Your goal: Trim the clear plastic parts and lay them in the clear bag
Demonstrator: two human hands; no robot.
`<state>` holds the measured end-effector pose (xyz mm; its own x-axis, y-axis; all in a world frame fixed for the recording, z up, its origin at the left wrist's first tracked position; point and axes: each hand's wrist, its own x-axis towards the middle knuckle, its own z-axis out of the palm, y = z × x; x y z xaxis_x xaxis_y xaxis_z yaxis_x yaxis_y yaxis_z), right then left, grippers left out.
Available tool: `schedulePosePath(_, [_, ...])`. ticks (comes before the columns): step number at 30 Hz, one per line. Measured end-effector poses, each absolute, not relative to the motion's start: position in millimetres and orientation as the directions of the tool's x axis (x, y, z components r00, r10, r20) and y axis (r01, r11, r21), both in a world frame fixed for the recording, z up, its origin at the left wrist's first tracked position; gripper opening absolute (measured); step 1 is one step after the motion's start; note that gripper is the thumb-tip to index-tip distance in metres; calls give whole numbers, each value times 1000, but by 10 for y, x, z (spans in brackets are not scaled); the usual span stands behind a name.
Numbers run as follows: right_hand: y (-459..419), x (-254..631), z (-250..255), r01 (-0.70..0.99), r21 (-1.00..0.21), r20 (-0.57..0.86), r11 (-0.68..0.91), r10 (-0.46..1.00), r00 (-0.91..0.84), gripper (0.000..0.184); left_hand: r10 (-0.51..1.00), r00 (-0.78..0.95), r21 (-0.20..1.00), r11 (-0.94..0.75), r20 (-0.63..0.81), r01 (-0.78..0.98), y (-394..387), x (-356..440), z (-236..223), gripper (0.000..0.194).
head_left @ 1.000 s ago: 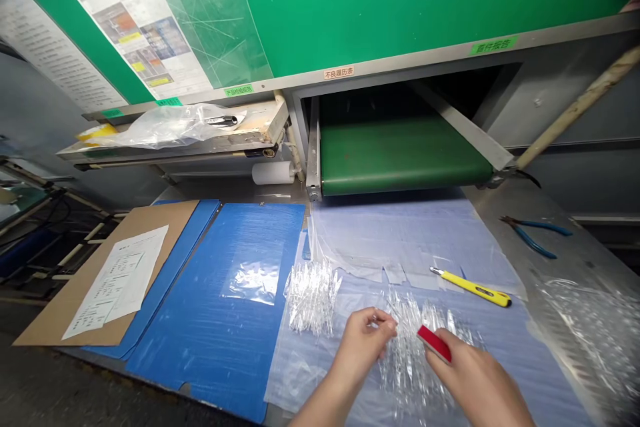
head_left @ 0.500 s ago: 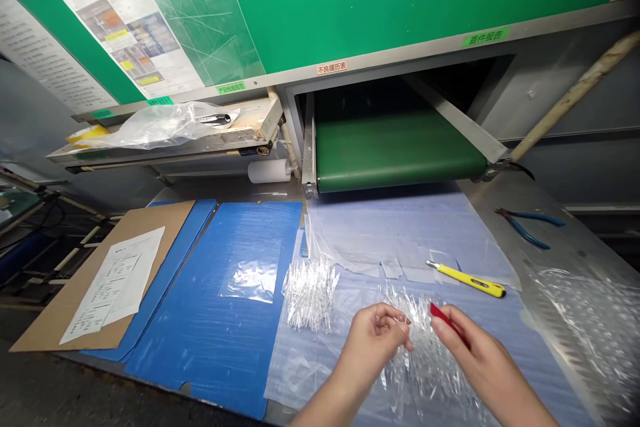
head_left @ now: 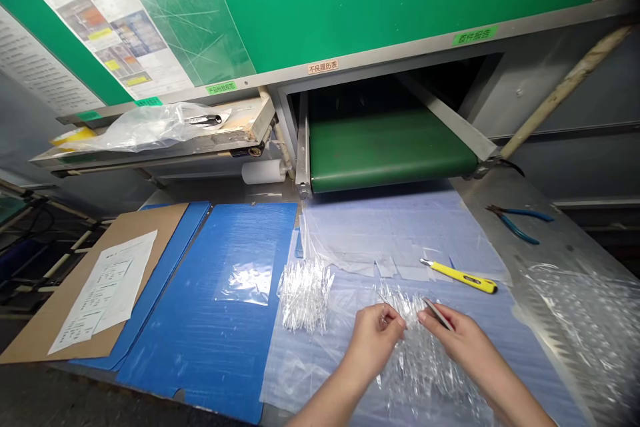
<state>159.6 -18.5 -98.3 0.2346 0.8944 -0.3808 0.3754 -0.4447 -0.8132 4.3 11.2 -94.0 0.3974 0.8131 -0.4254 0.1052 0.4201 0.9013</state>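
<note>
**As two narrow pinches hover over a heap of clear plastic strands**

Beside the green conveyor belt, the heap rests on a plastic sheet; the left hand pinches a thin strand; the right hand holds a slim flat tool between its fingertips.

Left hand palm down, fingers pinched, right hand just beside it, forearms angled inward

Two bare human hands: the left hand and the right hand, both narrow-palmed and long-fingered. Below them, slim bare forearms, tapering toward the wrists and cut off by the lower edge of the head view. Fingernails too small to make out.
</note>
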Motion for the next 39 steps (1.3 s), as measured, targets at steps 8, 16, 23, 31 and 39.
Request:
schedulePosePath(8, [-299,1579,-790,562,-725,-310,-397,918,249,36,682,505,790,613,-530,2,69,-41,-793,14])
schedulePosePath(16, [-325,1359,-629,365,-872,-291,-326,945,150,33,780,474,908,398,-409,130,-13,-118,-564,22])
schedulePosePath(23, [-277,1345,-688,473,-819,-284,-325,946,158,34,863,467,923,-5,-191,385,-105,-188,-492,21])
schedulePosePath(31, [-297,1325,-634,541,-784,-269,-304,952,146,37,864,476,851,-121,-163,511,-152,-184,-588,22])
schedulePosePath(39, [-281,1428,-743,664,-675,-255,-322,946,200,35,879,470,876,-165,-77,452,-183,-234,-564,25])
